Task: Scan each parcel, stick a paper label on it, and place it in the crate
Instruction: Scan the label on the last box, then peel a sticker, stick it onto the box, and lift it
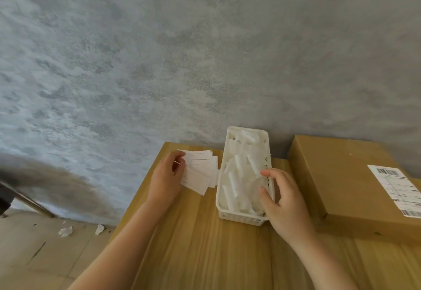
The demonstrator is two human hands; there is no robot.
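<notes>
A flat brown cardboard parcel lies at the right of the wooden table, with a printed barcode label on its top. A loose pile of white paper labels sits near the table's back left corner. My left hand rests on that pile, its thumb and fingertips pinching the edge of one label. My right hand hangs over the right rim of the white plastic basket. Its fingers are loosely curled and the thumb is inside the basket. I see nothing plainly held in it. No scanner or crate is in view.
The basket holds several curled white backing strips and stands between the label pile and the parcel. The wooden table butts against a grey wall. Crumpled paper scraps lie on the floor to the left.
</notes>
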